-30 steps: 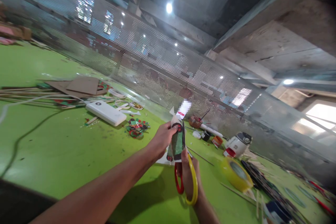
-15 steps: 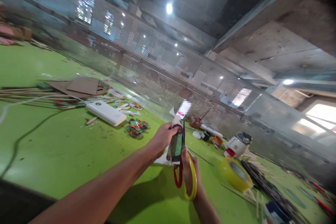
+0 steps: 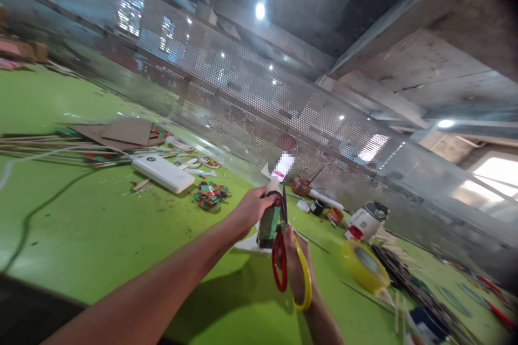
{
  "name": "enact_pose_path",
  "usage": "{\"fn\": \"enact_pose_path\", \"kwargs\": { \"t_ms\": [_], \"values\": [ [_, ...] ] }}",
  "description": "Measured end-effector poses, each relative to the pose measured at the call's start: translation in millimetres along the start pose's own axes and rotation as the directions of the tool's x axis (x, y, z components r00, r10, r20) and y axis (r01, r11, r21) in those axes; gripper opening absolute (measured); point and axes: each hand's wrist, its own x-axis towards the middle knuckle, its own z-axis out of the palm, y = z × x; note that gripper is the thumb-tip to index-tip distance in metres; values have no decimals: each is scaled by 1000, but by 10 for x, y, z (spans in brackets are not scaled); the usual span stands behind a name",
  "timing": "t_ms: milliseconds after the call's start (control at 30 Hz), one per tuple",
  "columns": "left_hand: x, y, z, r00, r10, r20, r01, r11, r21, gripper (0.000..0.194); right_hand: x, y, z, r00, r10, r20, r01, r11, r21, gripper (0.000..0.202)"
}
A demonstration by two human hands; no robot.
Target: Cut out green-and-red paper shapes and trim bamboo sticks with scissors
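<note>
My left hand [image 3: 257, 205] is closed on the upper end of a dark and green patterned strip [image 3: 268, 225] with red marks, its thumb pressed on the front. Just right of the strip, my right hand [image 3: 297, 261] grips scissors [image 3: 284, 213] with one red handle and one yellow handle. The blades point up along the strip's right edge, and whether they touch it I cannot tell. Behind the strip's lower end lies a white sheet [image 3: 246, 244]. Beyond my left hand is a white object with a red band [image 3: 279, 175], its top blurred out.
Left of my hands are a white power bank [image 3: 164, 173] with a cable and a pile of green and red scraps [image 3: 211, 195]. On the right are small paint jars [image 3: 317, 208], a white container [image 3: 368, 221] and a roll of yellow tape [image 3: 365, 267]. A perforated screen [image 3: 243, 102] borders the green table [image 3: 101, 248].
The scissors have shifted slightly right and tilted, away from the strip, and more of their blades shows. My left hand still grips the strip in nearly the same place.
</note>
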Motion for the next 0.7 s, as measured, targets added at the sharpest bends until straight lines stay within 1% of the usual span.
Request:
{"fn": "enact_pose_path", "kwargs": {
  "t_ms": [167,367,467,600,700],
  "values": [
    [-15,26,-2,1000,11,5,-12,1000,25,28,-15,-13,7,1000,9,-15,-9,1000,9,55],
    [-9,22,-14,999,37,-7,-37,997,70,25,-26,-53,-22,999,-17,27,18,998,-53,57],
    [12,11,-45,999,52,2,-52,993,107,24,-28,-58,-28,999,-18,36,19,999,-33,54],
    [33,25,-95,1000,23,10,-25,987,157,22,-35,-51,-35,998,-7,56,8,1000,-11,53],
    [27,81,-113,1000,-1,15,-1,988,152,20,-34,-37,-48,997,19,81,-17,1000,-23,55]
  ]
}}
